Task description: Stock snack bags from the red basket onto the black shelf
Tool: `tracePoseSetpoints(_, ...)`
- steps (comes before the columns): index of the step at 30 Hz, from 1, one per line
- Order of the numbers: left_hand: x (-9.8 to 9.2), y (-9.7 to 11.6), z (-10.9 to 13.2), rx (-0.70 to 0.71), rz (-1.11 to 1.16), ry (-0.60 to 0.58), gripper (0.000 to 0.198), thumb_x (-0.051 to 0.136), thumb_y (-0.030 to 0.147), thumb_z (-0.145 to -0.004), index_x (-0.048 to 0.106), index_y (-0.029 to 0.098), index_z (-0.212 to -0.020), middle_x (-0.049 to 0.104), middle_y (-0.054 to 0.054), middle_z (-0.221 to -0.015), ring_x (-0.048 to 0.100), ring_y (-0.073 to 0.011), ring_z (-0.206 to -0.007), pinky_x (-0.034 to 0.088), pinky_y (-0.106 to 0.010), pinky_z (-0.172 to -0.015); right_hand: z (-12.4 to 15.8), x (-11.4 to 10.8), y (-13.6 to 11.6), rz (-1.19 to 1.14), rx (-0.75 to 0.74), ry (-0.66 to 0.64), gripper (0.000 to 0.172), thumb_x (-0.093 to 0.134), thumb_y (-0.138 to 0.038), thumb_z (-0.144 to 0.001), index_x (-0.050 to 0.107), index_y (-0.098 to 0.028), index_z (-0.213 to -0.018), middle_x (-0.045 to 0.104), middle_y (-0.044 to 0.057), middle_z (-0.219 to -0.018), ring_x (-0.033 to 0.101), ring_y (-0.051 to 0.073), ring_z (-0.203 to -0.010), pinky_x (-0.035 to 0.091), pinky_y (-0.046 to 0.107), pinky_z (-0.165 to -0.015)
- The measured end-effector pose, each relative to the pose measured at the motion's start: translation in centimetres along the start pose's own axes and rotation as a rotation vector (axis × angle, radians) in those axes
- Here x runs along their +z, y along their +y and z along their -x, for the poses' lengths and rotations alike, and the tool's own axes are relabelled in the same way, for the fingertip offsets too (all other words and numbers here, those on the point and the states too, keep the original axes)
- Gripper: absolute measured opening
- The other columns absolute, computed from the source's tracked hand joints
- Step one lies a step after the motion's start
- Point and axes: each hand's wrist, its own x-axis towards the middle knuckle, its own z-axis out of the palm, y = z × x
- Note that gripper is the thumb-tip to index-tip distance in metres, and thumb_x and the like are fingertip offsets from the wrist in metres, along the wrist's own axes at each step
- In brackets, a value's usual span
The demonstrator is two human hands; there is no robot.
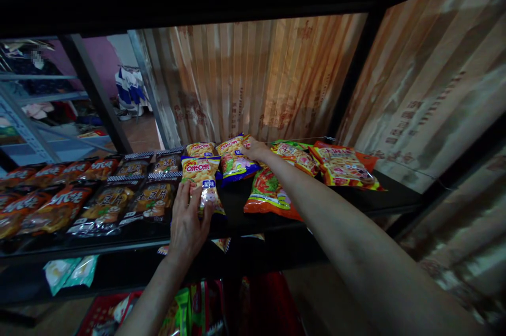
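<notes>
My left hand (190, 217) lies on a yellow and blue snack bag (201, 170) at the front of the black shelf, fingers spread over its lower part. Stretched to the back of the shelf, my right hand (255, 149) has its fingers closed at the upper right edge of a second yellow and blue snack bag (234, 156), which leans at a slant. Part of that hand's grip is hidden. Another bag of the same kind (200, 149) stands behind the one under my left hand. Below my right forearm is an orange and green snack bag (269, 194), partly covered.
Dark potato-chip packs (148, 200) and orange-labelled packs (59, 207) line the shelf's left side. More bright bags (343, 165) lie at the right. A wire (419, 173) crosses there. Lower down are green packets (71, 273) and a red basket (103, 312). A striped curtain (253, 78) hangs behind.
</notes>
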Motion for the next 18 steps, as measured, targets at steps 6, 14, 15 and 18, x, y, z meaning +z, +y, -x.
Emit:
tracePoseSetpoints(6,0.6,0.0,0.1,-0.001,0.019,-0.006,0.036,0.046,0.033,-0.091,0.056,0.014,-0.120,0.040,-0.019,-0.144,0.030,-0.0308,-0.139,0.035,-0.049,-0.109,-0.5,0.6,-0.3,0.013,-0.023,0.030,0.060,0.052,-0.045,-0.085,0.046,-0.009,-0.133,0.056,0.018,-0.131,0.055,0.025,-0.120,0.044,0.029,-0.094)
tracePoseSetpoints(14,0.9,-0.2,0.2,0.006,0.007,0.012,0.037,0.046,0.029,-0.090,0.056,0.010,-0.120,0.042,-0.022,-0.142,0.032,-0.0335,-0.137,0.036,-0.050,-0.108,-0.5,1.4,-1.3,0.029,-0.001,0.050,0.038,0.049,-0.033,-0.088,0.066,-0.008,-0.111,0.065,0.019,-0.117,0.062,0.026,-0.109,0.048,0.028,-0.087)
tracePoseSetpoints(15,1.0,-0.2,0.2,0.011,0.006,0.017,0.037,0.046,0.028,-0.090,0.056,0.010,-0.120,0.042,-0.022,-0.142,0.032,-0.0337,-0.137,0.036,-0.051,-0.108,-0.5,1.4,-1.4,0.029,0.007,0.058,0.038,0.049,-0.031,-0.088,0.066,-0.007,-0.112,0.065,0.020,-0.118,0.062,0.027,-0.109,0.048,0.029,-0.087)
tracePoseSetpoints(18,1.1,-0.3,0.3,0.009,-0.002,0.017,0.036,0.047,0.028,-0.090,0.055,0.011,-0.120,0.042,-0.021,-0.142,0.033,-0.0337,-0.137,0.037,-0.050,-0.108,-0.7,1.4,-1.5,0.026,0.016,0.068,0.034,0.049,-0.026,-0.087,0.066,-0.009,-0.111,0.066,0.019,-0.116,0.063,0.027,-0.108,0.049,0.029,-0.086)
